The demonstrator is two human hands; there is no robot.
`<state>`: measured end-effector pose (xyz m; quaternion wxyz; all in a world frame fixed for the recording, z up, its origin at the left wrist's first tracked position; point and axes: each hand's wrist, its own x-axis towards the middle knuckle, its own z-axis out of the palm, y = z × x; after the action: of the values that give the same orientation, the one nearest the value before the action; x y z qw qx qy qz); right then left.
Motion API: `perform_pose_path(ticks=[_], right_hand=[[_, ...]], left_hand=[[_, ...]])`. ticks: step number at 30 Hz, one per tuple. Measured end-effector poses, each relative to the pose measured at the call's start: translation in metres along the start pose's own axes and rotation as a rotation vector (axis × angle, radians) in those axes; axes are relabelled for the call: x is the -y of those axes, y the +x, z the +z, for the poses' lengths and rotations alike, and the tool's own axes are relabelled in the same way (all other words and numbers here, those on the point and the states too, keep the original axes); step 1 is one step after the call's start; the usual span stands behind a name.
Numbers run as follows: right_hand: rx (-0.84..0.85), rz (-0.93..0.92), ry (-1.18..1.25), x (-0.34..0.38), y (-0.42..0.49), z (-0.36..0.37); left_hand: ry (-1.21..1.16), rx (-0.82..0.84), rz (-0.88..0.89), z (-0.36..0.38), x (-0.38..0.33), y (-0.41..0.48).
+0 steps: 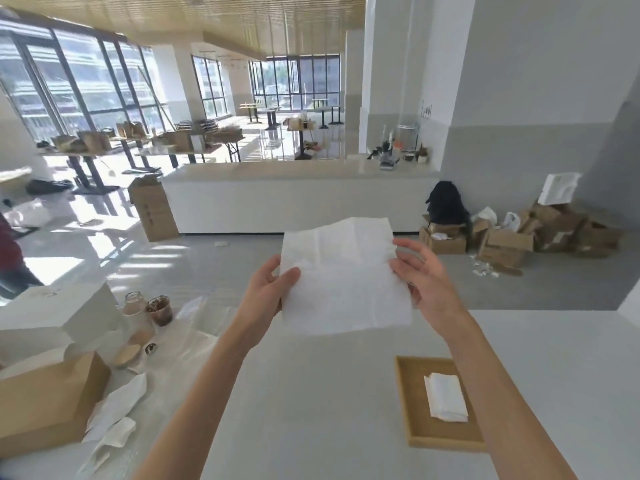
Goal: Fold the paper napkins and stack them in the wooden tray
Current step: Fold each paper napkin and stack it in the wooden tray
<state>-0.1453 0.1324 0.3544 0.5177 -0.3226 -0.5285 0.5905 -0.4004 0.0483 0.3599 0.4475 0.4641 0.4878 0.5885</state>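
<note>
head view: both hands, left (pixel 268 289) and right (pixel 424 275), hold unfolded napkin (pixel 343 278); wooden tray (pixel 412 403) holds folded napkins (pixel 446 396).

A bright, unfinished open hall with boxes about.

Tall dark-framed windows (pixel 69 84) fill the left and far walls, and sun falls in bars on the glossy pale floor (pixel 114 251). A slatted ceiling (pixel 221 19) runs overhead. A long white counter (pixel 294 199) crosses the middle, a tall cardboard box (pixel 154 209) at its left end. Torn cartons (pixel 526 237) lie heaped by the grey and white wall (pixel 519 98) on the right.
</note>
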Motion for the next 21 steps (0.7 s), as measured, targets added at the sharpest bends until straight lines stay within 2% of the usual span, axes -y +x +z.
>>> perform_pose_path(ticks=[6,11,17,21], right_hand=[[0.002,-0.117,-0.101,-0.001,0.005,-0.006],[-0.02,-0.178,-0.039,-0.006,0.007,-0.002],[-0.071,-0.281,-0.033,0.0,0.009,-0.001],[-0.083,-0.272,0.008,0.004,0.005,-0.001]], left_hand=[[-0.03,0.071,-0.018,-0.005,-0.005,0.003],[-0.086,0.063,-0.058,-0.006,-0.005,0.006],[-0.079,0.097,0.019,-0.001,-0.011,0.01],[-0.098,0.094,0.04,0.002,-0.011,0.013]])
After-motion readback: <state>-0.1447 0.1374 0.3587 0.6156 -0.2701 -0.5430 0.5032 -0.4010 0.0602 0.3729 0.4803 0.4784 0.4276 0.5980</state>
